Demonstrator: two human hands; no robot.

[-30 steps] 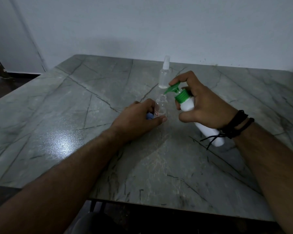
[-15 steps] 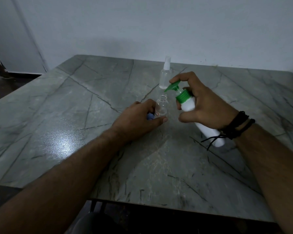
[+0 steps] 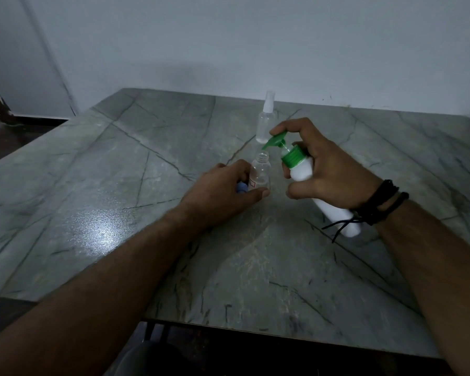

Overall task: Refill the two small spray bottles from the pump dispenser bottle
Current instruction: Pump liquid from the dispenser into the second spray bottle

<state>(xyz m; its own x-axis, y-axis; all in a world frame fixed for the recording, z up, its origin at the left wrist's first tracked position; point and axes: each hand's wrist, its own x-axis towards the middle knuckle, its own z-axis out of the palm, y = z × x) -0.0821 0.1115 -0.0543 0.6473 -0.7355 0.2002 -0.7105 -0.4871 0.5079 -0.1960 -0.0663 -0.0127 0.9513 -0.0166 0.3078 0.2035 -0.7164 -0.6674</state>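
Two hands work close together near the middle of the grey, veined stone surface (image 3: 98, 164). The left hand (image 3: 220, 191) rests on the surface with its fingers and thumb curled round the lower body of a small, clear, uncapped spray bottle (image 3: 260, 172), which stands upright with its mouth open. A small blue piece (image 3: 51, 187) shows just beside the left fingers; it may be the bottle's cap, though the dim view leaves that unsure.

The right hand (image 3: 329, 169) grips the white pump dispenser bottle (image 3: 310, 180) round its upper body, holding it tilted, base low toward the right wrist and top toward the small bottle. Its forefinger is bent over the top of the green pump head (image 3: 276, 141), touching it, and the thumb presses the bottle's near side. The green nozzle tip sits just above the open mouth of the small bottle, close to its rim. The pump stem shows between the head and the green collar.

A second small spray bottle (image 3: 267, 119), clear with its white sprayer top on, stands upright farther back on the surface, apart from both hands. Dark cord bracelets (image 3: 377, 204) circle the right wrist.
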